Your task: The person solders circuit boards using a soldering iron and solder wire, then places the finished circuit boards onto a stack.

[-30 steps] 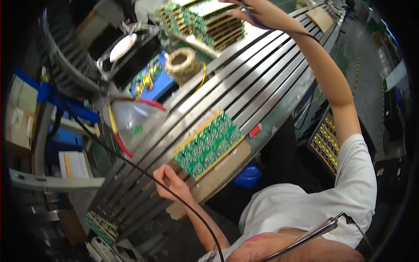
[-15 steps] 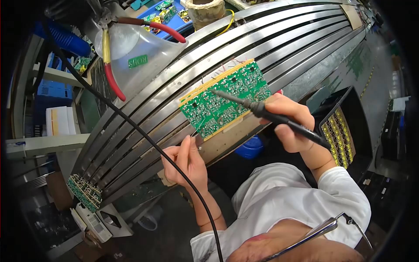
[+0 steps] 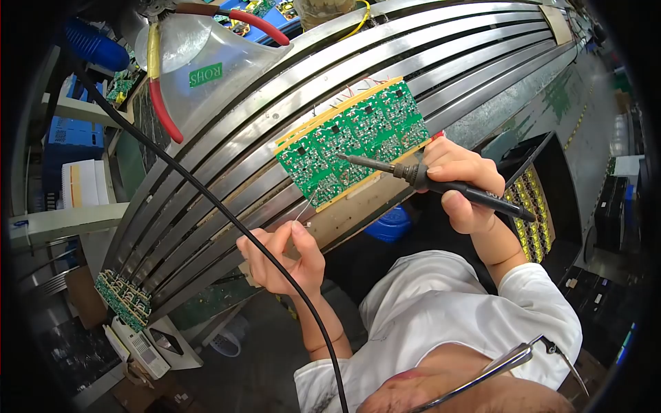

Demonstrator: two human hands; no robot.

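Observation:
A green circuit board (image 3: 358,141) with many small parts lies in a yellow-edged frame across the metal rails. My right hand (image 3: 467,180) grips a soldering iron (image 3: 441,184) by its black handle. The iron's tip is over the middle of the board; whether it touches cannot be told. Close to the board's near left corner, my left hand (image 3: 288,256) pinches a thin wire (image 3: 305,208) between thumb and fingertips. The wire reaches up to the board's corner, and a small pale end shows beside the fingers.
A black cable (image 3: 206,195) hangs across the view in front of my left hand. Over the rails' far side stands a clear shield (image 3: 213,58) with red-handled pliers (image 3: 165,113). Another board (image 3: 124,299) sits at the rails' left end. A black bin (image 3: 551,186) holds yellow parts at right.
The iron's tip has shifted from near the board's far edge toward its middle. My left hand has drawn slightly back from the corner, still holding the wire. The whole view has shifted a little.

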